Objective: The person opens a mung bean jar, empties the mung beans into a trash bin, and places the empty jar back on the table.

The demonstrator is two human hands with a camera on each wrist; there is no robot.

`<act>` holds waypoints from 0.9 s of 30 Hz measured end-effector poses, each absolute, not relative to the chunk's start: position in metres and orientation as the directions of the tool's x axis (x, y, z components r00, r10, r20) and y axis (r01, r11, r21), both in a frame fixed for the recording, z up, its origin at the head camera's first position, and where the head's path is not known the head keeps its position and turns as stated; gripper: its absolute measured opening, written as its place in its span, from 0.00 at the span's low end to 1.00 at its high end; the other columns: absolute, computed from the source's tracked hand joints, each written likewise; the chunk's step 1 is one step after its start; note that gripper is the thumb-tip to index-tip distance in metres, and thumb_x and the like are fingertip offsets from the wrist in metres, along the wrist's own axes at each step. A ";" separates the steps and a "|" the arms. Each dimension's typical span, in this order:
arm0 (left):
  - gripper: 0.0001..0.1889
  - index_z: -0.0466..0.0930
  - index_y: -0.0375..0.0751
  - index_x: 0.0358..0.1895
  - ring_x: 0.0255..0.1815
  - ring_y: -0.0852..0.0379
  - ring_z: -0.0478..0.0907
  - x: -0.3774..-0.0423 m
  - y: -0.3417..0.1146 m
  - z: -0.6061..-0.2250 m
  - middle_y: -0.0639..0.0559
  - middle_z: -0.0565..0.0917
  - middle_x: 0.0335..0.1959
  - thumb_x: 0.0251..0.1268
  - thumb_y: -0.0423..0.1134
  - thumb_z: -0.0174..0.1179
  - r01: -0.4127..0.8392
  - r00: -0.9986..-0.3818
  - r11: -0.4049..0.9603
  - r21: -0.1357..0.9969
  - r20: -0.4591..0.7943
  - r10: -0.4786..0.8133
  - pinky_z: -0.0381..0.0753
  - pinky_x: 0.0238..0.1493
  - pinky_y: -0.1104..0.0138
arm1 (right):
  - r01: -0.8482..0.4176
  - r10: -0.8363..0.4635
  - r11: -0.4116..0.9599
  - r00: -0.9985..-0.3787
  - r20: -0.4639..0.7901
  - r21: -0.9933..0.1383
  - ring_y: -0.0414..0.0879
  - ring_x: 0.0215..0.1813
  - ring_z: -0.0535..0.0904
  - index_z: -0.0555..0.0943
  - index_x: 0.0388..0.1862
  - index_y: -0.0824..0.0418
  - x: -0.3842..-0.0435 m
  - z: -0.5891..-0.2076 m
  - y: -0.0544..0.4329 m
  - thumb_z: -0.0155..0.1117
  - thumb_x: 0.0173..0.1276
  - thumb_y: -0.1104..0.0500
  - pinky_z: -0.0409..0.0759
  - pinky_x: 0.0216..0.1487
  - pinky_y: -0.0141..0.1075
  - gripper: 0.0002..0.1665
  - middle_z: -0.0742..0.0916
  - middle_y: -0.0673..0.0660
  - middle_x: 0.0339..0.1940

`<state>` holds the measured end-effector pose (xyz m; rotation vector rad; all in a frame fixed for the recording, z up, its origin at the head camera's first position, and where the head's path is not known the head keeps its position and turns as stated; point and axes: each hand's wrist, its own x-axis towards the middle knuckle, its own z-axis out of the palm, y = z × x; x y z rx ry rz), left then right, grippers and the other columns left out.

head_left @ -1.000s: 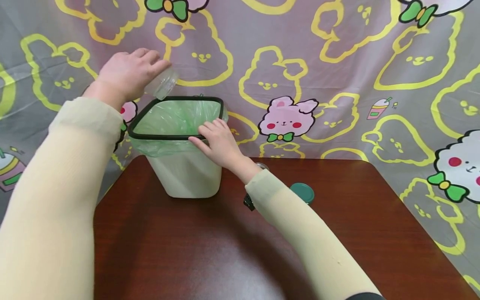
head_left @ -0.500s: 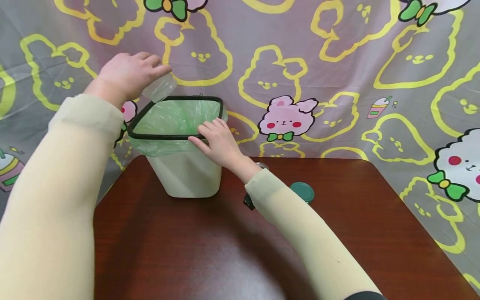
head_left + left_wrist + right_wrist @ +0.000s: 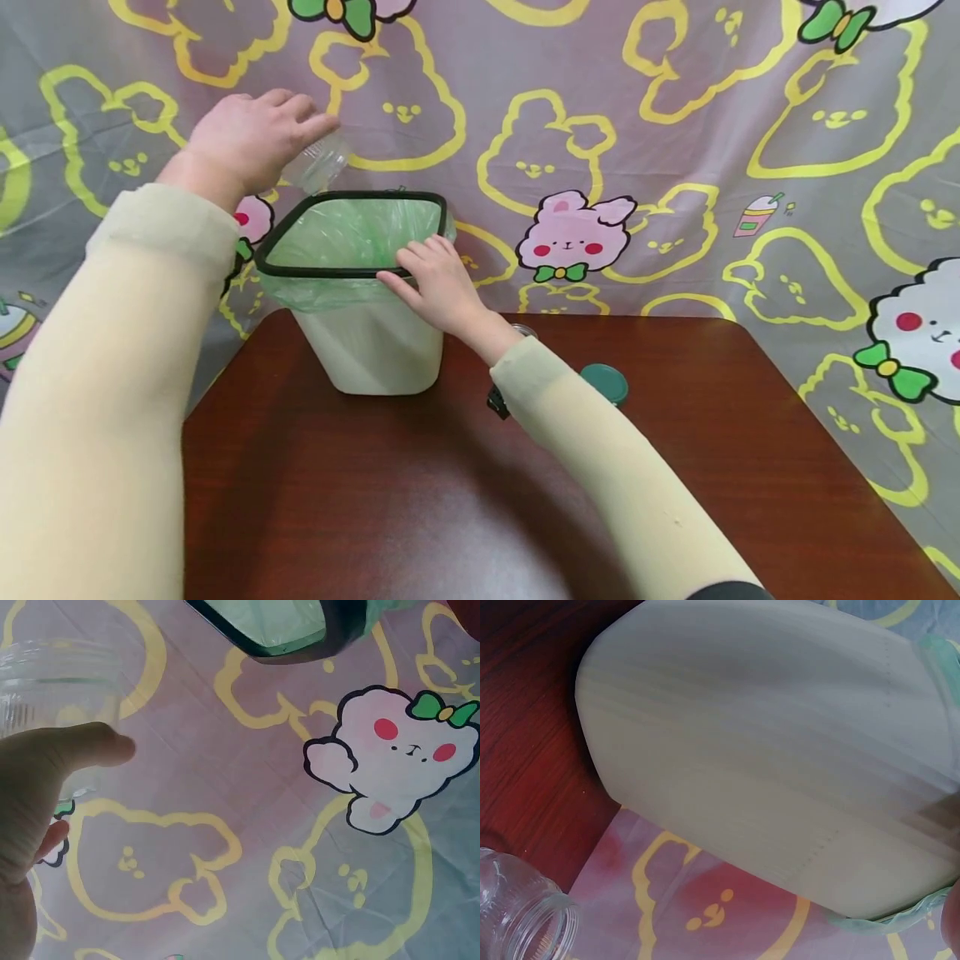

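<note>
My left hand [image 3: 247,143] grips a clear jar [image 3: 318,165], which is tilted just above the back left corner of a trash can's black rim. In the left wrist view, the thumb lies across the jar [image 3: 64,697] and the other fingers are mostly hidden. The pale trash can [image 3: 375,350] stands on the table, lined with a translucent green bag [image 3: 337,232]. At its front right corner my right hand [image 3: 442,287] holds the rim, fingers over the top and thumb in front. Whether anything lies inside the bag cannot be made out.
A second clear jar [image 3: 536,915] stands on the table near the trash can, mostly behind my right wrist in the head view. To its right lies a green lid [image 3: 604,383]. A patterned curtain [image 3: 675,108] hangs close behind the brown table [image 3: 360,500].
My left hand and its jar dip slightly toward the trash can's rim, then rise a little and shift left. The right hand and the trash can stay put.
</note>
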<state>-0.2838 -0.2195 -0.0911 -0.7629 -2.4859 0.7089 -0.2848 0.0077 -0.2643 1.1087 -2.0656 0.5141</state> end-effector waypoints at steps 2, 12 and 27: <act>0.39 0.60 0.40 0.65 0.59 0.31 0.66 -0.284 -0.218 -0.093 0.30 0.67 0.57 0.48 0.12 0.62 0.413 -0.741 0.667 -0.620 0.197 0.642 0.72 0.51 0.40 | -0.831 -0.547 0.556 -0.376 0.748 -0.011 0.46 0.33 0.69 0.69 0.25 0.57 -0.284 -0.264 0.008 0.58 0.73 0.47 0.66 0.52 0.39 0.20 0.72 0.50 0.24; 0.41 0.60 0.39 0.62 0.53 0.32 0.69 -0.282 -0.220 -0.095 0.30 0.69 0.53 0.42 0.14 0.68 0.408 -0.711 0.644 -0.647 0.217 0.669 0.75 0.45 0.42 | -0.832 -0.547 0.555 -0.369 0.751 -0.004 0.46 0.33 0.70 0.70 0.25 0.58 -0.285 -0.264 0.008 0.58 0.73 0.47 0.66 0.52 0.38 0.20 0.73 0.50 0.24; 0.47 0.55 0.40 0.72 0.61 0.30 0.63 -0.282 -0.225 -0.095 0.29 0.64 0.64 0.46 0.26 0.70 0.383 -0.845 0.886 -0.261 0.287 0.450 0.67 0.52 0.34 | -0.824 -0.545 0.567 -0.388 0.743 -0.014 0.46 0.34 0.69 0.69 0.25 0.57 -0.285 -0.265 0.008 0.58 0.73 0.48 0.65 0.52 0.39 0.20 0.72 0.50 0.24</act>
